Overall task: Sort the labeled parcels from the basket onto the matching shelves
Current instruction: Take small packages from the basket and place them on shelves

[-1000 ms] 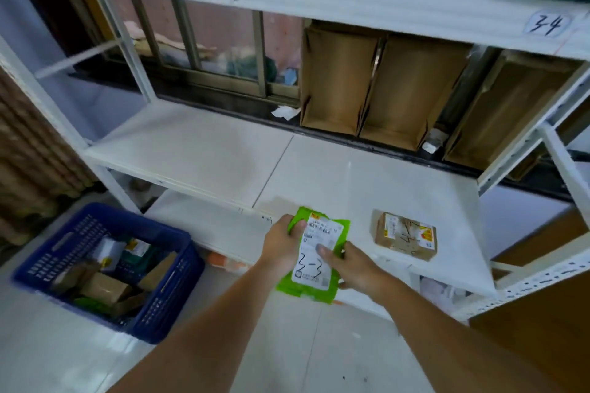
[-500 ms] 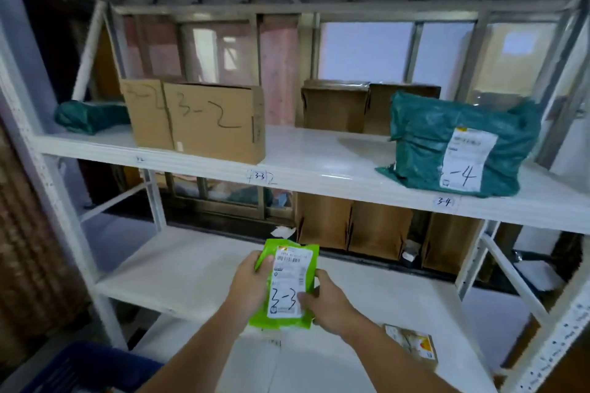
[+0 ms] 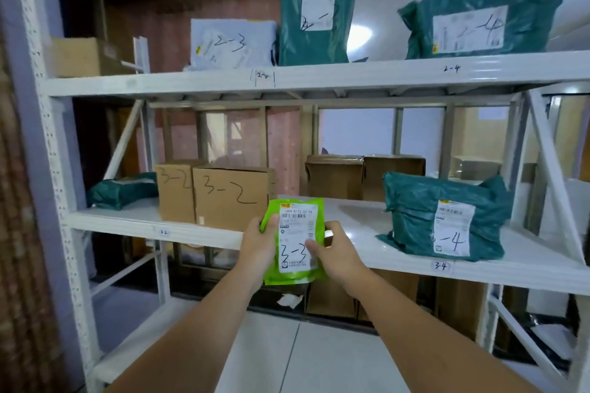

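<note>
Head view — green parcel point(image 3: 295, 241) higher, shelves nearer

Parcel depot storeroom: white steel racking point(image 3: 319, 80) with handwritten bay numbers, labelled mailers point(image 3: 447, 217), cartons point(image 3: 233, 198).

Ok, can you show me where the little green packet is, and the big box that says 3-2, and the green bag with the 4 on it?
green packet point(image 3: 291, 277): head view, lower green edge.
3-2 box point(image 3: 231, 198): head view, front face.
green bag point(image 3: 412, 201): head view, wrinkled plastic left of its label.
</note>
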`<move>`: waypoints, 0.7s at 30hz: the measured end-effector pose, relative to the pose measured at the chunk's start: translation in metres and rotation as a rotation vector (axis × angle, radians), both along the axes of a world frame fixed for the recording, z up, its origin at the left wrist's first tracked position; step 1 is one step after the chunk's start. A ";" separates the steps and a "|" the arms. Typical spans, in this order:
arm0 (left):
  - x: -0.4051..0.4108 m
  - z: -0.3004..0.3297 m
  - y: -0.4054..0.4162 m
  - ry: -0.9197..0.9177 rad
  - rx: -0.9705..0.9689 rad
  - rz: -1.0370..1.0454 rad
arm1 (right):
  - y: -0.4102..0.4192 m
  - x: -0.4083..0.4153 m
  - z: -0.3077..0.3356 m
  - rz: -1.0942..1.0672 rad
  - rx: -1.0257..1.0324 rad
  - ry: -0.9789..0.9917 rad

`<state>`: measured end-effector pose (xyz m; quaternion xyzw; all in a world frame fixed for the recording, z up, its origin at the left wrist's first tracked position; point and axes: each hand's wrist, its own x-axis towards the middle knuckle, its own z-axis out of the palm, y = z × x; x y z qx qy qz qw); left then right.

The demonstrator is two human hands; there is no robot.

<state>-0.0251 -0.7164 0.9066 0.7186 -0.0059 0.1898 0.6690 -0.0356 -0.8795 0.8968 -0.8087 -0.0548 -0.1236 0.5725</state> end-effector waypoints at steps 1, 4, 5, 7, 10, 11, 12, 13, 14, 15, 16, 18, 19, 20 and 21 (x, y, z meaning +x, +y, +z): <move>0.003 0.003 -0.001 -0.008 0.007 -0.006 | -0.001 0.002 0.005 -0.018 0.003 -0.014; 0.009 0.002 -0.001 -0.032 0.015 -0.043 | -0.009 0.013 0.013 -0.075 0.039 -0.037; 0.011 0.000 0.000 -0.039 0.027 -0.054 | -0.012 0.018 0.014 -0.093 0.067 -0.035; 0.013 -0.010 0.007 -0.018 0.052 -0.042 | -0.018 0.031 0.016 -0.137 0.145 -0.011; 0.013 -0.033 0.028 0.068 0.052 -0.020 | -0.025 0.064 0.015 -0.218 0.280 0.051; 0.010 -0.040 0.036 0.094 0.065 -0.014 | -0.025 0.076 0.016 -0.235 0.306 0.071; 0.011 -0.050 0.046 0.107 0.077 -0.007 | -0.027 0.092 0.013 -0.238 0.318 0.097; 0.008 -0.056 0.054 0.121 0.097 -0.004 | -0.028 0.110 0.011 -0.227 0.328 0.116; 0.008 -0.064 0.062 0.126 0.124 0.005 | -0.028 0.126 0.009 -0.214 0.340 0.138; 0.008 -0.069 0.069 0.144 0.165 0.031 | -0.026 0.140 0.008 -0.196 0.358 0.158; 0.009 -0.075 0.074 0.153 0.198 0.053 | -0.022 0.146 0.011 -0.184 0.377 0.177; 0.019 -0.085 0.082 0.194 0.205 0.083 | -0.013 0.152 0.017 -0.168 0.415 0.215; 0.024 -0.089 0.084 0.219 0.192 0.097 | -0.010 0.158 0.016 -0.171 0.409 0.229; 0.033 -0.097 0.087 0.239 0.174 0.102 | -0.007 0.164 0.015 -0.176 0.383 0.245; 0.039 -0.101 0.086 0.249 0.168 0.109 | -0.005 0.171 0.012 -0.173 0.355 0.256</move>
